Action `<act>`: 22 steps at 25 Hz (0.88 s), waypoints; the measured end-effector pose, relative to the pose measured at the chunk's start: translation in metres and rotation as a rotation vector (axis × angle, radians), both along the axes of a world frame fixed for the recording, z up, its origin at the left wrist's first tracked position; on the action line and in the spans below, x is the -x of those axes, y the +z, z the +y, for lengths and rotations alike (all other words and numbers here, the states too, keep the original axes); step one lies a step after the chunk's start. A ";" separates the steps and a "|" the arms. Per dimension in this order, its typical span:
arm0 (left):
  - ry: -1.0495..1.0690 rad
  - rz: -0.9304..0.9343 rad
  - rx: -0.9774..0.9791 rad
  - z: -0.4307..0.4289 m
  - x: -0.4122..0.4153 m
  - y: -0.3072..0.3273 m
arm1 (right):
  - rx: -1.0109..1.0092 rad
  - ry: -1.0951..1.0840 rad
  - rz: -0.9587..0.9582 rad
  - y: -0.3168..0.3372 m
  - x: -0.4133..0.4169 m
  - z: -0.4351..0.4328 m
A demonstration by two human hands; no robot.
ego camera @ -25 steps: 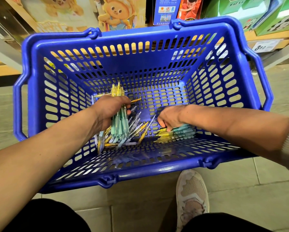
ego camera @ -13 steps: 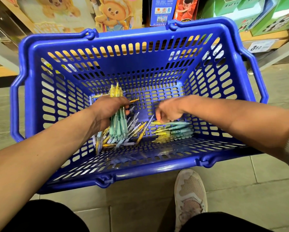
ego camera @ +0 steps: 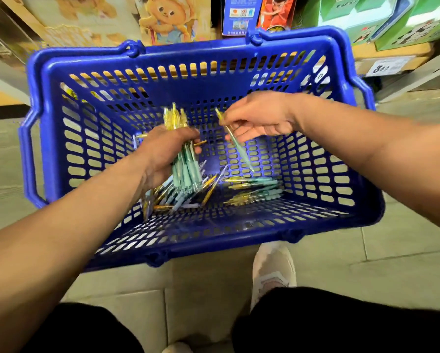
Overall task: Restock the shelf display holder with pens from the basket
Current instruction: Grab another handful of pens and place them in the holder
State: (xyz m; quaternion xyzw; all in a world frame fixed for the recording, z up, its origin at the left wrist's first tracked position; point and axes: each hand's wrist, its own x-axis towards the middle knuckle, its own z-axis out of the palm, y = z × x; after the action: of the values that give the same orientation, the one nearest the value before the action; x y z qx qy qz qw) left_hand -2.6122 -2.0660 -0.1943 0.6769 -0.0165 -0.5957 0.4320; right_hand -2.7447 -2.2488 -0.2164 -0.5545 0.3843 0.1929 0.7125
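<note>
A blue plastic basket (ego camera: 61, 138) stands on the floor in front of me. My left hand (ego camera: 160, 154) grips a bundle of pens (ego camera: 185, 169) with yellow tops and teal grips, held upright inside the basket. Raised above the basket floor, my right hand (ego camera: 259, 118) pinches a single pen (ego camera: 239, 149) of the same kind, its tip slanting down to the right. Loose pens (ego camera: 252, 189) lie on the basket bottom, some under my left hand. The shelf display holder is not in view.
Behind the basket runs a low wooden shelf with boxed toys (ego camera: 168, 19), green boxes (ego camera: 405, 21) and a price tag (ego camera: 384, 68). My white shoe (ego camera: 272, 271) and black-trousered knees are on the tiled floor in front of the basket.
My right hand has lifted off the pile on the basket floor with one pen pinched and moved up and left toward the bundle. The left hand has kept its bundle.
</note>
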 end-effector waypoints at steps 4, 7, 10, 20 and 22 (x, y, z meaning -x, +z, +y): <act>0.124 0.030 0.003 0.003 0.016 0.072 | -0.076 -0.345 -0.073 0.080 0.024 0.022; 0.168 0.037 0.013 0.009 0.026 0.138 | -0.067 -0.416 -0.112 0.162 0.041 0.037; 0.190 0.069 0.056 0.017 0.028 0.233 | -0.063 -0.470 -0.128 0.272 0.052 0.049; 0.065 0.133 0.278 0.075 0.047 0.591 | 0.067 -0.644 -0.249 0.642 0.073 0.140; 0.022 0.099 0.306 0.086 0.051 0.649 | 0.123 -0.654 -0.290 0.701 0.080 0.158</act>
State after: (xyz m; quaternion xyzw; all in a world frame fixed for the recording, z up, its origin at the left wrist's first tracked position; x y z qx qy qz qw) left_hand -2.6632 -1.9805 0.4547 0.5731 -0.0783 -0.6143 0.5367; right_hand -2.8249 -2.0910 0.4843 -0.4654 0.4474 -0.1492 0.7490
